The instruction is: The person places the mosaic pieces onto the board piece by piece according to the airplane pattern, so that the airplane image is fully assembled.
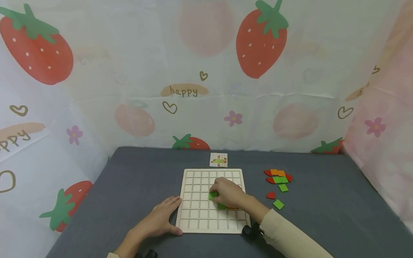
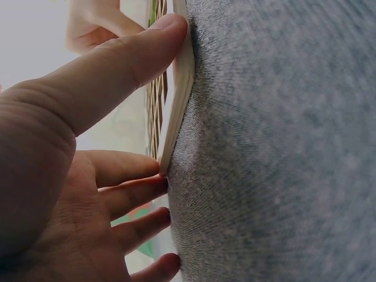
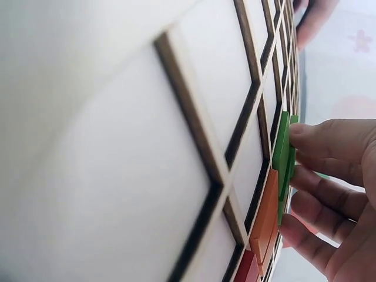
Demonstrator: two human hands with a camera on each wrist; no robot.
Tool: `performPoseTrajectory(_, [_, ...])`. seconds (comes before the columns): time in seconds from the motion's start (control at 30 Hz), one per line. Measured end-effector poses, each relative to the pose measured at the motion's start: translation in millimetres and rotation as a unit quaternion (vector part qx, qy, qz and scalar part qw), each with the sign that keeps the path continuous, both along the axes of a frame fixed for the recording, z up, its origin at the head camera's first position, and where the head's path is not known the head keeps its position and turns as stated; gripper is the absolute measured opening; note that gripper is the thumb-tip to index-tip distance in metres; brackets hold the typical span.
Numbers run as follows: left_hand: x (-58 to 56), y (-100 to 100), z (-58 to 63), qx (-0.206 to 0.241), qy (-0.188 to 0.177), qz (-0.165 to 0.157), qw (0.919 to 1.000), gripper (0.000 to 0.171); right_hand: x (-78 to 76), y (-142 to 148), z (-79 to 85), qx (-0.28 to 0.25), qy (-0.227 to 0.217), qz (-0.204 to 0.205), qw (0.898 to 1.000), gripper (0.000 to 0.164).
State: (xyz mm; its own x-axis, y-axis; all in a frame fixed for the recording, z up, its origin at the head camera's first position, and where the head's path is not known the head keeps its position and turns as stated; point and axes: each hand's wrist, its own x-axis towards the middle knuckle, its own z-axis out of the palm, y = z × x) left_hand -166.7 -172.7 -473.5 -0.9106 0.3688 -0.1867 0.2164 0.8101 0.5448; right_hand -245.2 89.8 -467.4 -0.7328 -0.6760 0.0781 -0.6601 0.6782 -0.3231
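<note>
Evidently, the right hand [image 1: 228,192] is pinching a green tile [image 1: 211,195] near the middle of the board [image 1: 193,226], while the left hand [image 1: 162,214], thumb and fingers spread, is touching its left edge. That tile is looking light, stiff, perhaps slick; its thin opposite edges are offering the best hold.

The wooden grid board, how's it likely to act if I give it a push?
The board looks stiff, its edges straight and solid. It lies broad and flat, so it probably won't roll or tip. The gray cloth under it looks textured and may drag a little.
</note>
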Motion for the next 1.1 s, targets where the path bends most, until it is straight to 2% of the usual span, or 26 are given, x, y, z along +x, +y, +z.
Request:
performPoseTrajectory(0.93, [-0.1, 0.4, 3.6, -0.002, 0.008, 0.001, 1.0, 0.101, -2.0, -4.5, 3.3, -0.007, -0.032, -0.018, 0.999, 0.018])
performPoseTrajectory(1.1, [0.2, 0.7, 1.9, -0.004, 0.004, 0.001, 1.0, 0.101, -1.0, -0.7, 7.3, -0.017, -0.02, -0.008, 1.0, 0.02])
